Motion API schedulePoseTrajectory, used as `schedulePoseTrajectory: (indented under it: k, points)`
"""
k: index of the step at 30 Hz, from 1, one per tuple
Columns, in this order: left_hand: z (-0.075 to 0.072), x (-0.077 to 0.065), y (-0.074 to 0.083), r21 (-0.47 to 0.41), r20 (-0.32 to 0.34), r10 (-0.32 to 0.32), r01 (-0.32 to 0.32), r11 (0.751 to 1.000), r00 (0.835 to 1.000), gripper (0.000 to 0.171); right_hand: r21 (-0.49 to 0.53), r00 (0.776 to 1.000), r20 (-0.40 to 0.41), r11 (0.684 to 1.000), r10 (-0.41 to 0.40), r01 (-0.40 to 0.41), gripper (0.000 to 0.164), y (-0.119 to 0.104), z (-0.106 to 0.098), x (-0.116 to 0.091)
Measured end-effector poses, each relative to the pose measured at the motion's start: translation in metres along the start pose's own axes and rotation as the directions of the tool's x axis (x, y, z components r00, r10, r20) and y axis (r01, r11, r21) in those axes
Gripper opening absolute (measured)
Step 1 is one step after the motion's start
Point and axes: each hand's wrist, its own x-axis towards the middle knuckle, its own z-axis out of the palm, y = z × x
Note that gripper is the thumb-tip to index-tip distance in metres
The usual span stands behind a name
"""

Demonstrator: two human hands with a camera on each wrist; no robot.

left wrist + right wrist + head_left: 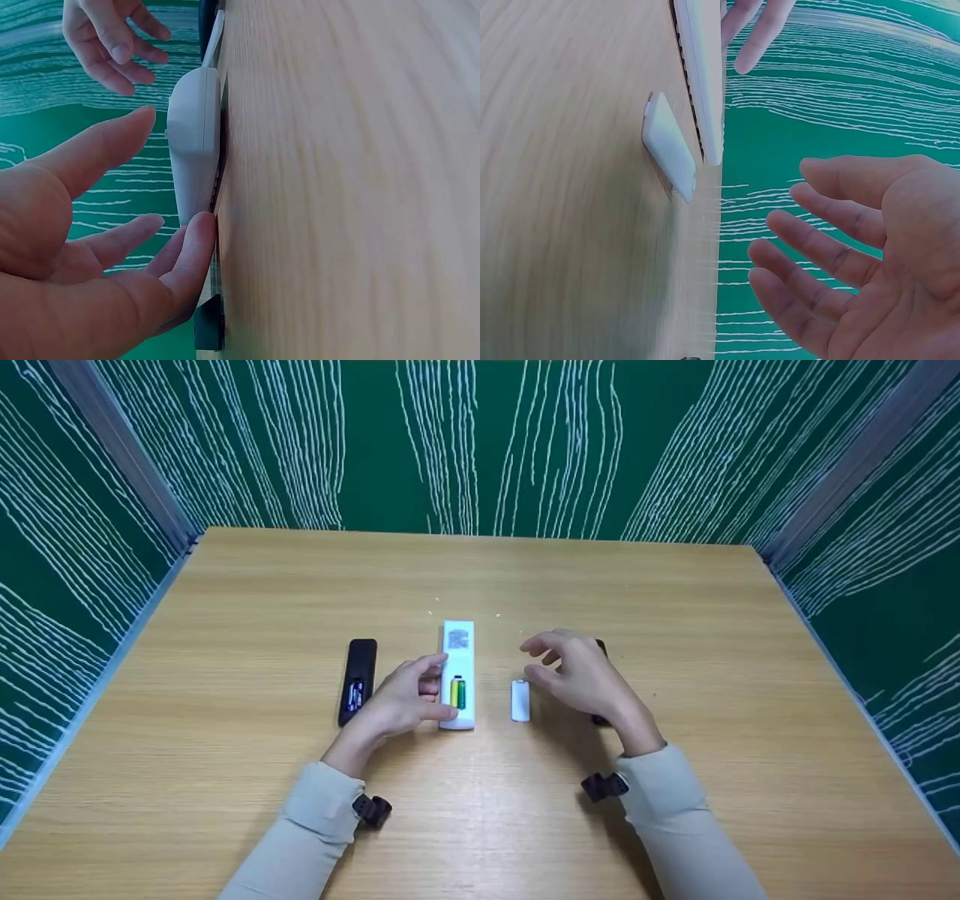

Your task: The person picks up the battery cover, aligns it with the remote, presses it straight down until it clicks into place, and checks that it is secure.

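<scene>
A white remote control [459, 675] lies back side up in the middle of the table, its battery bay uncovered. Inside sit a yellow battery [454, 694] and a green battery [461, 695]. My left hand [405, 695] is at the remote's left edge, fingers spread and loosely bent; in the left wrist view its fingertips are right at the remote's side, the thumb apart from it. To the right lies a white battery cover [520, 700]. My right hand [577, 671] hovers above and right of the cover, fingers loosely bent with nothing between them.
A black remote control [358, 682] with batteries showing in its uncovered bay lies left of my left hand. Another black object [601, 721] is mostly hidden beneath my right hand. Small light specks [497, 615] dot the wooden table [480, 825]. Green walls with white lines surround it.
</scene>
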Motion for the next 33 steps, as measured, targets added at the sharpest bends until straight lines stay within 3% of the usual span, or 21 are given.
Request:
schedulePoseTrajectory:
  k: [14, 33]
  points:
    - [0.0006, 0.0010, -0.0008, 0.019, 0.012, -0.025, 0.025, 1.000, 1.000, 0.092, 0.000, 1.000, -0.002, 1.000, -0.004, 0.004, 0.030, 0.0029, 0.0013, 0.0005]
    - [0.0015, -0.0003, -0.0009, 0.053, 0.008, -0.012, 0.011, 0.999, 1.000, 0.091, 0.007, 1.000, 0.004, 1.000, -0.020, 0.020, 0.029, 0.0080, 0.0071, 0.0029]
